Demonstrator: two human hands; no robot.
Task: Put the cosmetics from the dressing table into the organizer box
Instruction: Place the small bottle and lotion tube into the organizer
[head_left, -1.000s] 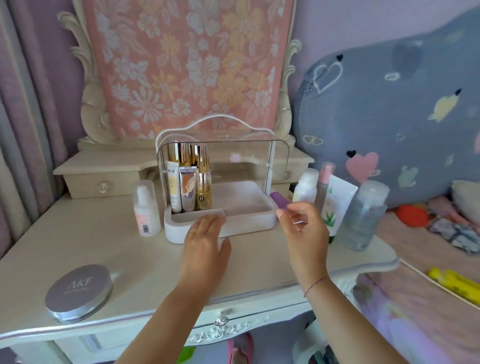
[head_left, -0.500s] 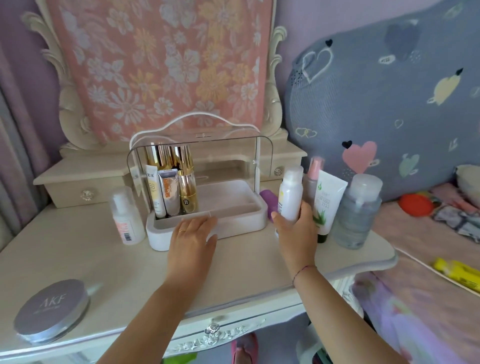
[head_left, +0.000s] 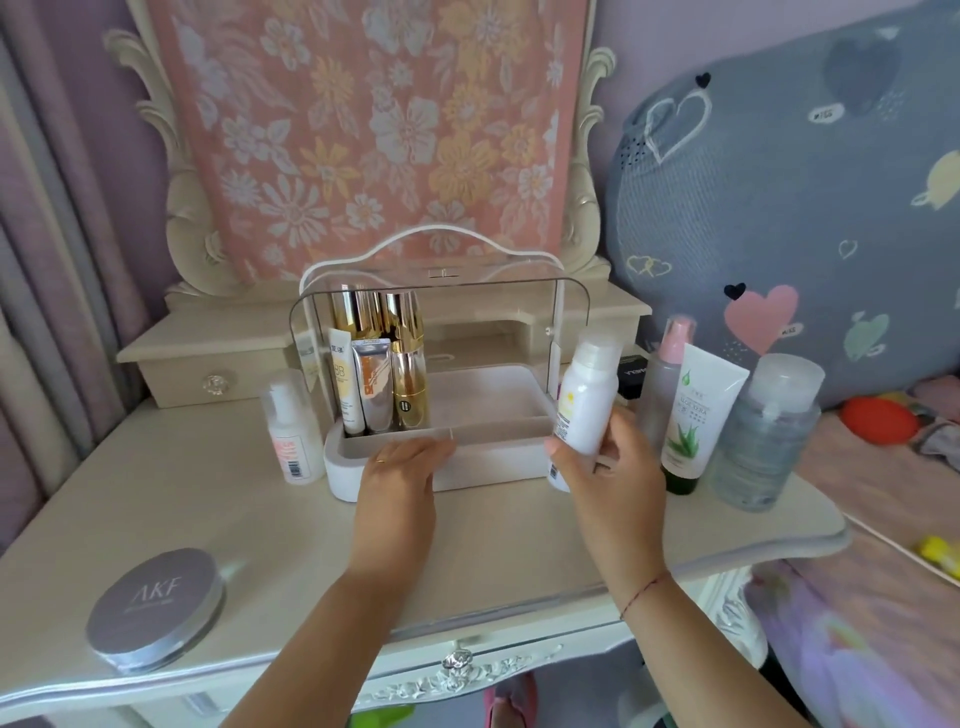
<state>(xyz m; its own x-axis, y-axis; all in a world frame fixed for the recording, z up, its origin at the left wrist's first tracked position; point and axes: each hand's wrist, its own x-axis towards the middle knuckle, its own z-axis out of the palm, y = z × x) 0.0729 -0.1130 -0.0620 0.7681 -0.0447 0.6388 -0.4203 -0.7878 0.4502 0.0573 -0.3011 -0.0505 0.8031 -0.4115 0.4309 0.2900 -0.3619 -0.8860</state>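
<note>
The white organizer box (head_left: 498, 467) stands mid-table with a clear raised lid and several gold bottles and tubes (head_left: 379, 374) upright in its left end. My left hand (head_left: 402, 478) rests flat on the box's front rim, holding nothing. My right hand (head_left: 608, 467) grips a white spray bottle (head_left: 587, 400), lifted and tilted just right of the box. Still on the table: a small white bottle (head_left: 291, 431) left of the box, a round silver AKF compact (head_left: 156, 608), a pink-capped spray (head_left: 665, 384), an aloe tube (head_left: 696, 415) and a clear bottle (head_left: 769, 436).
The dressing table (head_left: 234, 519) has a floral-draped mirror and small drawers behind the box. A black item (head_left: 634, 374) lies behind the right-hand bottles. A bed with a grey heart-patterned cushion (head_left: 805, 182) adjoins the table's right edge.
My right hand reached to the white spray bottle, closed on it and lifted it toward the box. My left hand stayed on the box's front rim.
</note>
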